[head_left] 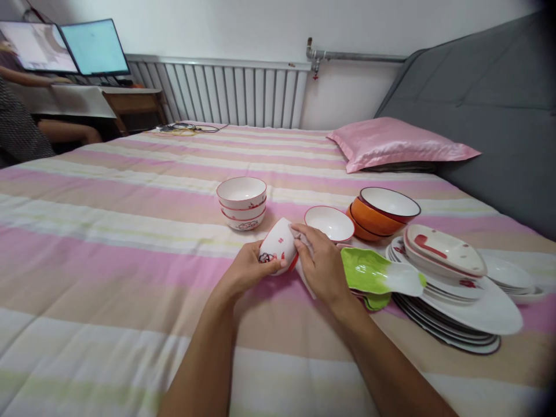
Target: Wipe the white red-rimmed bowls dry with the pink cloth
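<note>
My left hand (249, 267) grips a white bowl (278, 238) with a red rim and small printed figures, tilted on its side above the bed. In my right hand (319, 260) is a white cloth or tissue (307, 279), pressed against the bowl; part of it is hidden by the fingers. Just beyond my left hand stands a stack of similar red-rimmed bowls (242, 204). Another white bowl (330, 223) sits behind my right hand, beside orange bowls (377, 215). Green leaf-shaped dishes (367, 269) lie right of my right wrist.
Piled plates (490, 304) and an oval dish (447, 249) stand at the right, with small white dishes (508, 272) behind. A pink pillow (399, 142) rests near the grey headboard (478, 92). Cables (186, 128) lie at the bed's far edge. A person (21, 121) sits by monitors (95, 47).
</note>
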A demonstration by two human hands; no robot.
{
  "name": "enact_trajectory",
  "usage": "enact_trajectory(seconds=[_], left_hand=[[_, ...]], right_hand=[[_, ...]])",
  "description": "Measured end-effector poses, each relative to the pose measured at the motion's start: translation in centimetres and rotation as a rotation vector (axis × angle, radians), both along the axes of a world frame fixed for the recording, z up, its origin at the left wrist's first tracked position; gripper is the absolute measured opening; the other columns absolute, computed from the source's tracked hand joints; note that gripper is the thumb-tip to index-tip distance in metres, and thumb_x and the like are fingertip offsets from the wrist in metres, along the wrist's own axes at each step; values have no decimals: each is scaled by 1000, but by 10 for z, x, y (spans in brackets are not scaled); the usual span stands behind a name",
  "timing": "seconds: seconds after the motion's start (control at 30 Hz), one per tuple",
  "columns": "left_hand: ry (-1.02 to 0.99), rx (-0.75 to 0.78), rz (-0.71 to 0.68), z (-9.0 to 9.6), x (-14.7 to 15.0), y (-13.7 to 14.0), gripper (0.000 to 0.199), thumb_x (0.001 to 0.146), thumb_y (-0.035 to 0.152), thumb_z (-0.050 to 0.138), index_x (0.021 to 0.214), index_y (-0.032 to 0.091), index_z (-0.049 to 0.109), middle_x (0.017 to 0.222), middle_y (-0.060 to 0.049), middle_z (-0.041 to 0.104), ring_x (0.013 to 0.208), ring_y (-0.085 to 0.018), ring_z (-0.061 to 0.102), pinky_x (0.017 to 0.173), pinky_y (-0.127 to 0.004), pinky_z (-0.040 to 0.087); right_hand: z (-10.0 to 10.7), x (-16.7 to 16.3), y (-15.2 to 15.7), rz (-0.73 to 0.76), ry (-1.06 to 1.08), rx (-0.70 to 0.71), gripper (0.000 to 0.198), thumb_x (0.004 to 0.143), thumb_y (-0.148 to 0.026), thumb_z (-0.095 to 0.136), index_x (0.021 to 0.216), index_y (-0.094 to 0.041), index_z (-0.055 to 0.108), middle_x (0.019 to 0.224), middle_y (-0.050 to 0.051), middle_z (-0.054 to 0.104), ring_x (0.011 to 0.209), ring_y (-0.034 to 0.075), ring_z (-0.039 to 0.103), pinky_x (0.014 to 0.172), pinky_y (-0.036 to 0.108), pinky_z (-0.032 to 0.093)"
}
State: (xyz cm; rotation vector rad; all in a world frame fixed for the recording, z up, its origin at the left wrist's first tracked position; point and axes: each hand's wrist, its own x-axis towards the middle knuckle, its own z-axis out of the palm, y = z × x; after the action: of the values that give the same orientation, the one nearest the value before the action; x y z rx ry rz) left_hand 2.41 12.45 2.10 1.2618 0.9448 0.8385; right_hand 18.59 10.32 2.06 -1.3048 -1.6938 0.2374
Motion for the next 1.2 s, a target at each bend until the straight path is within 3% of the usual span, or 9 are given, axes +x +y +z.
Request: enact_trajectory(seconds=[0.17,0.33,0.5,0.67,0.93,1.1,1.2], left_hand=[[143,13,-97,0,-9,2,42,51,15,78,91,13,66,81,-5,69,70,-17,60,64,-27,47],[349,24,-163,-4,-19,6,22,57,17,71,78,12,70,70,-4,68,60,-16,56,59,-26,43],[441,71,-155,-6,-19,7,15,60,19,67,73,13,72,61,-2,65,53,-14,51,53,-24,37],[415,100,-151,-9,-20,8,16,59,19,67,73,14,74,59,-1,64,52,-14,51,52,-23,36],[407,109,-134,-12,-19,8,9,60,18,65,66,13,69,57,0,59,52,-13,48,51,-23,34],[254,91,-98,-6,-13,4,19,62,23,71,78,13,70,72,-3,66,66,-16,57,62,-24,42],[120,116,-79,-2,-9,2,26,62,27,75,83,14,67,73,-2,64,63,-14,54,59,-22,42]], right_hand=[[-2,3,2,-20,35,-16,33,87,-17,44,114,-20,62,117,8,66,110,22,59,96,40,44],[-3,3,2,-45,52,-41,34,87,-19,44,118,-19,58,121,9,64,112,25,58,96,43,44],[-4,4,3,-107,104,-82,34,86,-22,48,119,-18,55,118,11,65,107,27,61,90,43,46],[0,5,2,-53,6,-11,27,87,-18,45,109,-19,62,110,8,68,103,23,61,90,39,47],[5,0,-7,17,-210,128,36,85,-8,45,115,-20,61,115,6,67,110,22,58,95,37,45],[8,-3,-11,99,-310,158,38,84,-6,45,115,-20,62,120,7,66,112,23,56,96,40,46],[9,-5,-12,138,-328,157,39,83,-5,46,116,-20,62,122,6,64,113,23,55,96,40,46]])
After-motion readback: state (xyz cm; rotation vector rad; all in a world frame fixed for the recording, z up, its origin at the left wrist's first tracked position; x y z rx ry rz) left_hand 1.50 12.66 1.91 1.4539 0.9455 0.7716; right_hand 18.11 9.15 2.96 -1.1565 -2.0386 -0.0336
